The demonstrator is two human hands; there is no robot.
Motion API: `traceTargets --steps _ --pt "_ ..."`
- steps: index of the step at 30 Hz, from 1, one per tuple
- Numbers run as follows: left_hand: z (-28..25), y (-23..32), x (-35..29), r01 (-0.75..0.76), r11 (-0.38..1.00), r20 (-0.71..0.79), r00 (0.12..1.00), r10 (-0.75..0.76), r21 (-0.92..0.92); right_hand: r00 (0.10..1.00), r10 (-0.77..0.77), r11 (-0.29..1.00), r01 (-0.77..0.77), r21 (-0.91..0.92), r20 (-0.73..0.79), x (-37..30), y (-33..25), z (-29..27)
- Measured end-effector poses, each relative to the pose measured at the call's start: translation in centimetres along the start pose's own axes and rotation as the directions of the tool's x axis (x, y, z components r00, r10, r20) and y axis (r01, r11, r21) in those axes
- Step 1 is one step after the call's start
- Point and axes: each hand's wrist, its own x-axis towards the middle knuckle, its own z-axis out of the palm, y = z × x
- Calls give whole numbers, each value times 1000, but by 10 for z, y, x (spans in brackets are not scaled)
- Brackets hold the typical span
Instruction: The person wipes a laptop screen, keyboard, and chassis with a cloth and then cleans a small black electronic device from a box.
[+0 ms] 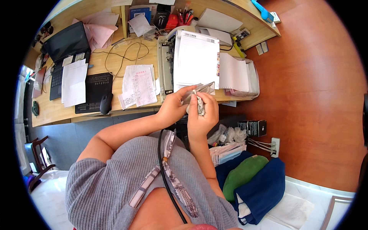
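Observation:
Both my hands are together in front of the desk's near edge, just below the stacked papers. My left hand (173,109) grips a flat, thin, greyish shiny thing (207,88) by its left end; its exact kind I cannot make out. Pinched in the fingers of my right hand (204,117) is a crumpled pale cloth or tissue (200,103), right up against the flat thing. Fingers cover much of both items. Behind them, a white printed sheet (197,57) lies on top of a printer (165,65).
On the desk (115,61) are a laptop (63,50), a mouse (106,103) on a dark pad, receipts (140,84), a loose cable and a pen holder (186,17). A plastic bin (252,80) of continuous paper stands right. Below are bags, a black box (257,127) and folded blue cloth (264,188).

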Motion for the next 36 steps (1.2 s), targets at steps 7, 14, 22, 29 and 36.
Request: traceTargets --steps 7,14,22,29,36 --pt "-3 -1 -2 -20 999 -23 1000 20 26 979 -184 952 201 -231 91 -4 -7 -1" --pt "-4 -3 -3 -42 999 -54 998 41 -27 974 -168 958 198 -206 154 -12 -12 -9" --pt "-17 14 4 286 899 151 957 -249 -331 998 -45 998 43 -34 -40 10 2 -39" --pt "-8 3 1 300 817 185 953 -238 -493 967 -186 968 211 -139 173 7 3 -17" --pt "-6 9 1 216 928 110 975 -191 -302 986 -39 998 47 -47 163 2 6 -24"
